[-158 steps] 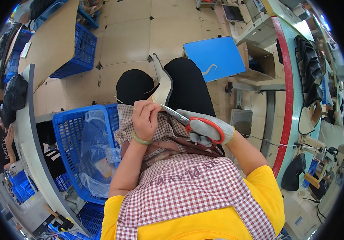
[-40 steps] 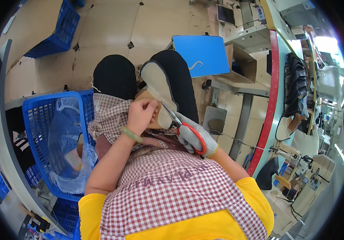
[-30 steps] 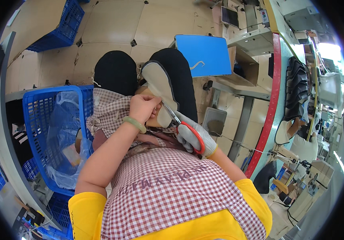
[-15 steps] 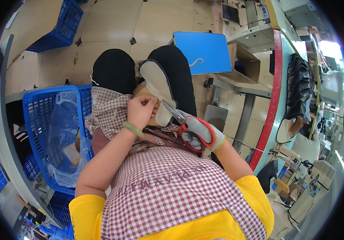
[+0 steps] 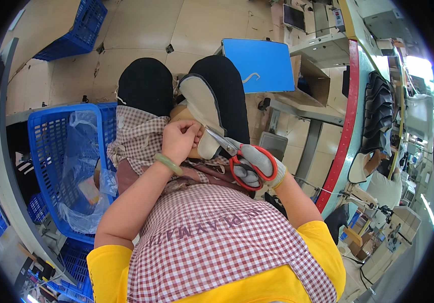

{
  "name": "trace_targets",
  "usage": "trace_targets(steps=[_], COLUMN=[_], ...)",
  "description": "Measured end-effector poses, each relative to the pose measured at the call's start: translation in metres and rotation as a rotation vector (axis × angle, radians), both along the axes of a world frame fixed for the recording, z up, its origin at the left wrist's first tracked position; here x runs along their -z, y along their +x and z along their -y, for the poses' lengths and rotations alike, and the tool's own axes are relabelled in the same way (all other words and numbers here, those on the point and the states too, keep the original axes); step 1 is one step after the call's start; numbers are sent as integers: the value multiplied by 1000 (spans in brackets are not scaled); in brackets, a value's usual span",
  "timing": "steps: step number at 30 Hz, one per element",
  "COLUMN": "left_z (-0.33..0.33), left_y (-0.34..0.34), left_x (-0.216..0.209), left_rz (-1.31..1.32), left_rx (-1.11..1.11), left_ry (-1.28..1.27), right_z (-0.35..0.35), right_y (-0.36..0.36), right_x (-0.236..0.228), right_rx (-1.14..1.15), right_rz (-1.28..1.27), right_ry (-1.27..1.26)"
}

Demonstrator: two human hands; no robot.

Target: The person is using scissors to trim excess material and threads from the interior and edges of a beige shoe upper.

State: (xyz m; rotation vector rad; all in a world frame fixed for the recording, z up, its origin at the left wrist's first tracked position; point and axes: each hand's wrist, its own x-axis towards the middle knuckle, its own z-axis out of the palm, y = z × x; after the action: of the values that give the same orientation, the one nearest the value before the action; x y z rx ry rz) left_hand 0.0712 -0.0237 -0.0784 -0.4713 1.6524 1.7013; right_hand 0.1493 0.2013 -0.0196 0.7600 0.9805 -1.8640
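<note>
Across my lap lies a cream piece with a dark edge (image 5: 201, 103), long and curved like part of a shoe upper, with tan material beside it. My bare left hand (image 5: 180, 143), a green bangle at the wrist, pinches at the near part of this piece. What exactly sits between the fingertips is too small to make out. My right hand (image 5: 258, 159), in a grey glove, is closed on red-handled scissors (image 5: 223, 143). Their blades point up and left over the piece, with the tips close to my left fingertips.
A blue plastic basket (image 5: 34, 151) holding clear plastic bags stands at my left. Ahead to the right are a blue board (image 5: 257, 63) and a cardboard box (image 5: 323, 83). The red-edged bench (image 5: 346, 126) on the right carries stacked black pieces (image 5: 377, 113).
The scissors and my right hand have shifted slightly right, and the blades look a little farther apart. My left hand keeps its pinch on the piece.
</note>
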Motion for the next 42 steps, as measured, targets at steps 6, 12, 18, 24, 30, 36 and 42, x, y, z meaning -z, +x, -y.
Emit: trace_targets(steps=[6, 12, 18, 24, 30, 36, 42], left_z=[-2, 1, -9, -11, -7, -2, -8], left_y=[2, -4, -11, 0, 6, 6, -11], left_x=[0, -1, -12, 6, 12, 1, -9], left_rz=[-23, 16, 47, -136, -183, -4, 99], left_rx=[-2, 3, 17, -34, 45, -99, 26], left_ry=[-8, 13, -64, -91, -70, 39, -32], right_z=[11, 18, 16, 12, 8, 6, -3], right_y=[-6, -9, -8, -7, -15, -9, -10], right_x=[-9, -14, -14, -12, -11, -2, 7], right_rx=[-37, -163, -239, -148, -138, -68, 151], right_rz=[-111, -193, -292, -179, -125, -104, 118], right_ry=[80, 180, 212, 158, 116, 56, -329])
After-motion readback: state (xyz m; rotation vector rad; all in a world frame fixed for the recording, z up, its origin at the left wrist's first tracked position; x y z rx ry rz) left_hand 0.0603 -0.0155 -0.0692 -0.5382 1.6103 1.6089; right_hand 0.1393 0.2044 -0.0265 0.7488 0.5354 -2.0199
